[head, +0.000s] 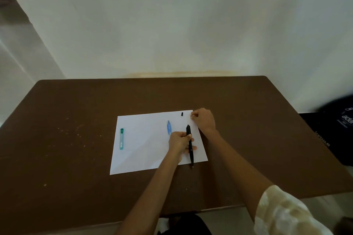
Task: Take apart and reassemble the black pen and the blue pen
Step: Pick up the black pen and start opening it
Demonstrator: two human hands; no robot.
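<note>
On a white sheet of paper (145, 139) my left hand (179, 142) grips the black pen (190, 147), which points toward me with its tip past the sheet's near edge. The blue pen (169, 127) lies on the paper just beyond my left hand. A small black pen part (182, 114) rests near the sheet's far right corner. My right hand (203, 120) is at that corner, fingers pinched together; whether they hold something tiny is too small to tell.
A green lead case (121, 138) lies on the left part of the paper. The brown table (76, 139) has pale specks on its left side. A dark bag (340, 129) sits at the right edge. A wall stands behind the table.
</note>
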